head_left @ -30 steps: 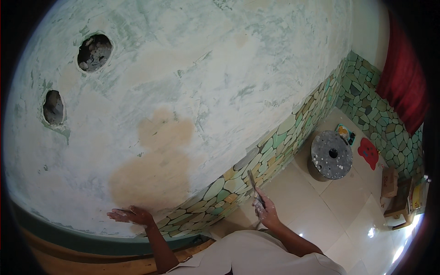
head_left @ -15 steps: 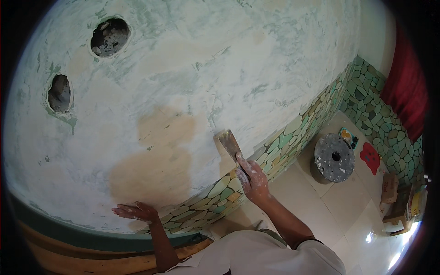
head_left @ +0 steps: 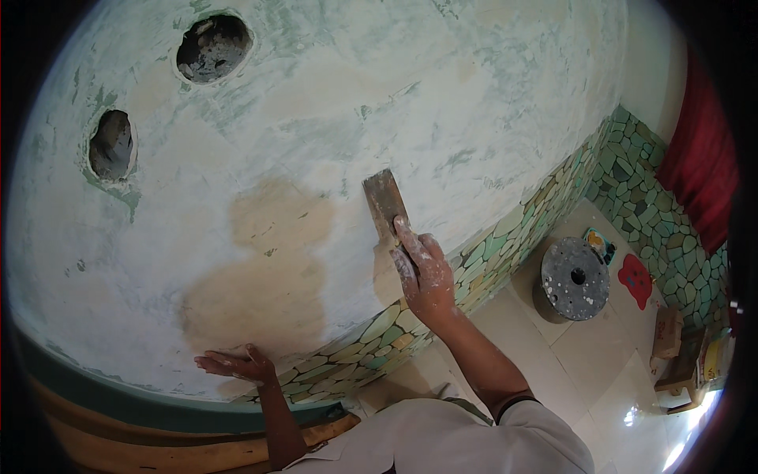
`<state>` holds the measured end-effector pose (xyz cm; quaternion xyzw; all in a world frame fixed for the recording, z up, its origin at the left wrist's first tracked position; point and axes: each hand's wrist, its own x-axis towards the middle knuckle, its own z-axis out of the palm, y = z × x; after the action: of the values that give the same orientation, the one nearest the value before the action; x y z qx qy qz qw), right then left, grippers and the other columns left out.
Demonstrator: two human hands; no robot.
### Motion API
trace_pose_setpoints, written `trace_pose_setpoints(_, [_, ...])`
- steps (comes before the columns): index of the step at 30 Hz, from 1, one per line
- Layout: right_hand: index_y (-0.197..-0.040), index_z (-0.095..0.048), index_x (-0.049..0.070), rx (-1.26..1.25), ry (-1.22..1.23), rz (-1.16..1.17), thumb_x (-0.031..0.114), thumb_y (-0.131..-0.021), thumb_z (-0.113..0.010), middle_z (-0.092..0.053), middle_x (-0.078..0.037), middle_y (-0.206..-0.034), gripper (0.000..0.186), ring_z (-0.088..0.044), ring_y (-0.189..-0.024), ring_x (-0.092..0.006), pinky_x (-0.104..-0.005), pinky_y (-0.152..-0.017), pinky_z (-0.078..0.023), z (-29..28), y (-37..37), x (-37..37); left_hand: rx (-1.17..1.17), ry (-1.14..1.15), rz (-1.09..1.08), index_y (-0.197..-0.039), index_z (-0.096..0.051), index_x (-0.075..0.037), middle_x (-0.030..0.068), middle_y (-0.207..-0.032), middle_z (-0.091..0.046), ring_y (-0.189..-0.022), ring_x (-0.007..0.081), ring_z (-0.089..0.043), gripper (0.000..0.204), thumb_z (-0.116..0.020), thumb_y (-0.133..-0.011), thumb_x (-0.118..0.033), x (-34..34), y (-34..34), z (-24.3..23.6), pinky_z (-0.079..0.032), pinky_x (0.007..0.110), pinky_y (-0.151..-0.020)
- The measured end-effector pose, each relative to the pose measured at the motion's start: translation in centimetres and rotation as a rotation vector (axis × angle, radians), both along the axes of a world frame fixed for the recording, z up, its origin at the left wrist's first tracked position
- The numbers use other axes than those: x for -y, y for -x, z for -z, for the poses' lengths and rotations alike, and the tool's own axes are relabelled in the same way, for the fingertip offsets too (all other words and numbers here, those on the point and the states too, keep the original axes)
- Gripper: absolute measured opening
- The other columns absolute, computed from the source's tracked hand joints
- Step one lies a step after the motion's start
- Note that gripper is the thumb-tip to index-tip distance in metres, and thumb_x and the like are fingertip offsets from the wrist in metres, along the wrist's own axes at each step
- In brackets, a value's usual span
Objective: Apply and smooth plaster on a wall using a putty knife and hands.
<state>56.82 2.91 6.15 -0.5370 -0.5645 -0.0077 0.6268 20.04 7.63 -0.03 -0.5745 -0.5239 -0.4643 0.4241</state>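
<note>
My right hand (head_left: 425, 268), spotted with white filler, is closed round the handle of a putty knife (head_left: 385, 199). The knife's broad, stained blade lies against the white, patchily skimmed wall (head_left: 442, 118), to the right of a tan damp-looking patch (head_left: 268, 292). Below that patch, my left hand (head_left: 235, 365) is held up by the wall with its fingers stretched out and nothing in it. Whether its palm touches the wall, I cannot tell. Filler also marks the left fingers.
Two rough holes open in the wall, one round (head_left: 214, 49), one narrower (head_left: 111, 145). Green stone cladding (head_left: 379, 332) runs along its base. On the tiled floor stand a speckled grey drum (head_left: 575, 278), a red mat (head_left: 635, 281) and a cardboard box (head_left: 668, 332). A red curtain (head_left: 695, 158) hangs right.
My right hand has moved the putty knife up the wall, and the arm reaches farther. My left hand stays nearly in place, its thumb lifted slightly. The whole view has shifted a little.
</note>
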Motion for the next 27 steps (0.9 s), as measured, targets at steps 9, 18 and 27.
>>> trace_pose_setpoints(9, [-0.133,-0.049,0.010,0.017,-0.042,0.030,0.001,-0.085,-0.058,-0.052,-0.014,-0.081,0.050,-0.050,-0.066,-0.0278,-0.0343,-0.061,-0.045,-2.9,-0.7,-0.6,0.022,0.015,0.006,-0.147,-0.013,-0.001,0.0226,-0.153,-0.005,-0.140,0.0431,-0.006,0.089,-0.040,-0.089,-0.063,0.0,-0.3,0.1,-0.007,0.057,-0.110])
trace_pose_setpoints(18, [-0.133,-0.050,0.012,0.022,-0.107,0.038,-0.001,-0.084,-0.058,-0.053,-0.013,-0.080,0.051,-0.051,-0.068,-0.0266,-0.0335,-0.062,-0.046,-6.2,-1.2,-1.3,0.028,0.009,0.000,-0.147,-0.013,-0.002,0.0224,-0.153,-0.005,-0.140,0.0427,-0.006,0.088,-0.039,-0.089,-0.062,0.0,-0.1,0.2,-0.006,0.058,-0.109])
trace_pose_setpoints(27, [-0.131,-0.052,0.012,0.046,-0.149,0.052,0.000,-0.084,-0.061,-0.055,-0.014,-0.080,0.050,-0.052,-0.068,-0.0274,-0.0332,-0.064,-0.046,-8.7,-2.0,-1.4,0.030,0.005,0.006,-0.147,-0.013,-0.002,0.0222,-0.153,-0.004,-0.140,0.0418,-0.006,0.087,-0.040,-0.090,-0.062,0.1,-0.5,-0.1,-0.005,0.058,-0.110])
